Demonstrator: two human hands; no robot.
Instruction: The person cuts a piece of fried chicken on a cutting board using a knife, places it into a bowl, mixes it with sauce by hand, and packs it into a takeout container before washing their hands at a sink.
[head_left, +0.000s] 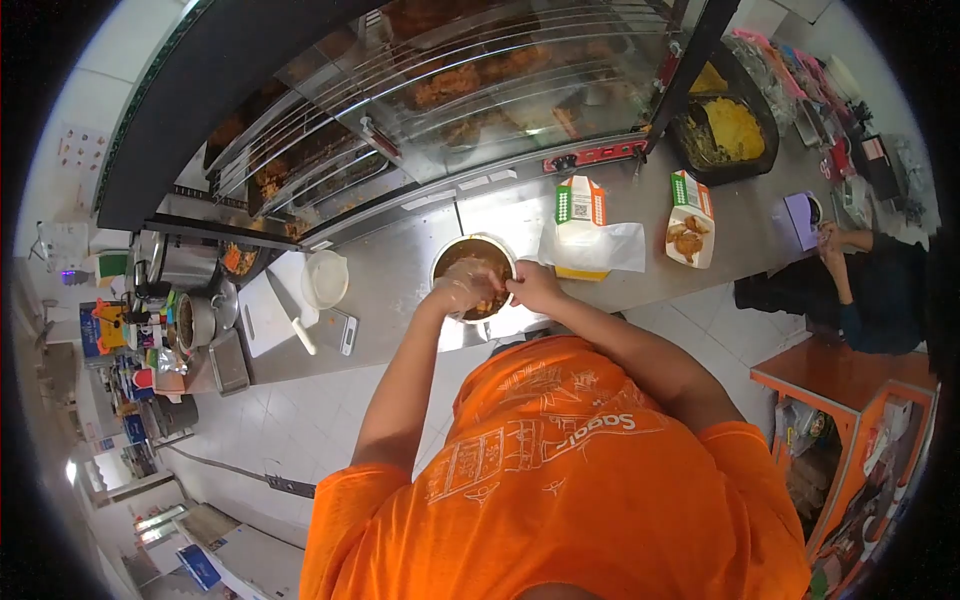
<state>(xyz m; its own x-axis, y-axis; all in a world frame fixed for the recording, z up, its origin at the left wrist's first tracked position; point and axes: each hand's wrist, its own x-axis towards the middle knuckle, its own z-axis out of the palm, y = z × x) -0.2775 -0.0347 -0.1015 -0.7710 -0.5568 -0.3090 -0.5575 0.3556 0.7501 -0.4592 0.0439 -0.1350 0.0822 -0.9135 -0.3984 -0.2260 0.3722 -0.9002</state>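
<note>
A round white-rimmed bowl (436,262) with brown, saucy food in it stands on the metal counter (385,290) in front of me. My left hand (466,285), in a clear plastic glove, reaches into the bowl with its fingers bent over the food; whether it grips a piece is too small to tell. At the bowl's right rim is my right hand (535,285), bare, its fingers closed around the rim. To its right, white paper (615,247) lies by an open green, white and orange box (581,200).
A second box (690,235) holds fried pieces. Behind stands a glass display case (480,110); a black tray (755,170) of yellow food is back right. A cutting board (262,315), knife (304,336), white container (325,279) and scale (348,335) lie left. Another person (885,290) stands right.
</note>
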